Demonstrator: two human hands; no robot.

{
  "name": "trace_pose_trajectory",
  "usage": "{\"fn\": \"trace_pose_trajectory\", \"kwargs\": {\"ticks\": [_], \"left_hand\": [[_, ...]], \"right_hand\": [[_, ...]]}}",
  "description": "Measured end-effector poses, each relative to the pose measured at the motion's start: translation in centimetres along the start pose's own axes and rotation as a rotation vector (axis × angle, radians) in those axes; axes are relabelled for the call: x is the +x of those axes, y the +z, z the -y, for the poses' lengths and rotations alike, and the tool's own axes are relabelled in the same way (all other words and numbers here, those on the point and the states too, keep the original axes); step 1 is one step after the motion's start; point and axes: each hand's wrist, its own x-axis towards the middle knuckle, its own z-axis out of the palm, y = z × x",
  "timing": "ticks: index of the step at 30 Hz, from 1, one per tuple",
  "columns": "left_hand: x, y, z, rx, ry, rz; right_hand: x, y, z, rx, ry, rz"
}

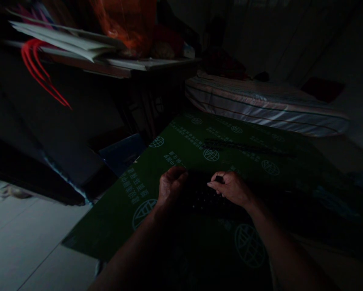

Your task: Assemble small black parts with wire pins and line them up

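The right-hand grip [232, 188] pinched a small black piece [219, 178] above the green bench [108, 226], probably light, stiff and best held by its edges, while whether the curled left-hand grip [170, 184] held anything was unclear.

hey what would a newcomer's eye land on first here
Probably the orange bundle at the top, left of centre, and the red cord dangling at upper left. Next, the left hand and right hand near the middle, over the green board with pale globe prints, the right one pinching a small black piece.
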Motion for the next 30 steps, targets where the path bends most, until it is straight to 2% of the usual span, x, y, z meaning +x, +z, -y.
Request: {"fn": "trace_pose_trajectory", "kwargs": {"ticks": [4,8,11,13,17,20,24,27,30], "left_hand": [[0.2,0.0,0.1,-0.012,0.007,-0.016],[0.1,-0.2,0.2,0.047,0.045,-0.005],[-0.3,-0.4,-0.2,0.203,0.141,0.008],[-0.8,-0.3,-0.8,0.333,0.259,0.034],[-1.7,0.3,-2.4,0.504,0.545,0.214],[-1.6,0.9,-2.8,0.588,0.706,0.307],[-0.3,1.6,-2.1,0.664,0.81,0.377],[0.3,1.9,-1.8,0.758,0.819,0.482],[0.3,2.1,-2.3,0.836,0.763,0.514]], "right_hand": [[0.0,0.2,-0.1,-0.086,-0.049,-0.026],[-0.1,0.5,-0.4,-0.072,-0.026,-0.071],[-0.2,0.6,-0.7,-0.06,-0.042,-0.1],[-0.1,0.8,-0.8,-0.085,-0.069,-0.13],[0.2,1.4,-0.7,-0.182,-0.086,-0.213],[0.5,1.7,-0.5,-0.287,-0.087,-0.232],[1.0,1.4,-0.4,-0.41,-0.087,-0.209],[0.9,1.0,-0.1,-0.427,-0.108,-0.202],[0.8,0.8,0.0,-0.426,-0.115,-0.204]]}}
